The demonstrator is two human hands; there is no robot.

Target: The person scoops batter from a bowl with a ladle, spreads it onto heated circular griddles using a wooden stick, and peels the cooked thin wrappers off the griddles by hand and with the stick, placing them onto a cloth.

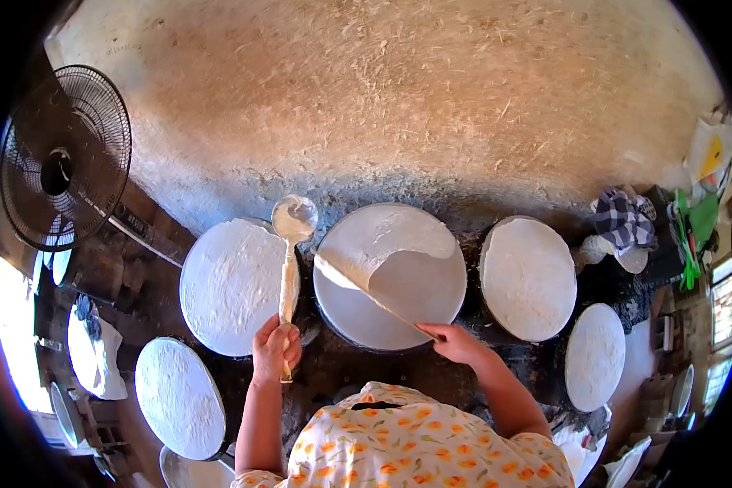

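Observation:
My left hand (276, 350) is closed round the handle of a long ladle (294, 220), whose batter-coated bowl is raised between two round pans. In my right hand (457, 342) is the thin handle of a flat spreader (346, 272), its white-coated blade lying over the middle pan (415, 301). White batter (398, 232) covers the upper part of that pan, while its lower part shows bare grey. A white-covered round pan (236, 285) is just left of the ladle.
More white-covered pans stand at the right (529, 278), far right (595, 358) and lower left (179, 398). A fan (65, 159) is at the left. A checked cloth (624, 218) lies at the right, and a rough wall (398, 98) rises behind.

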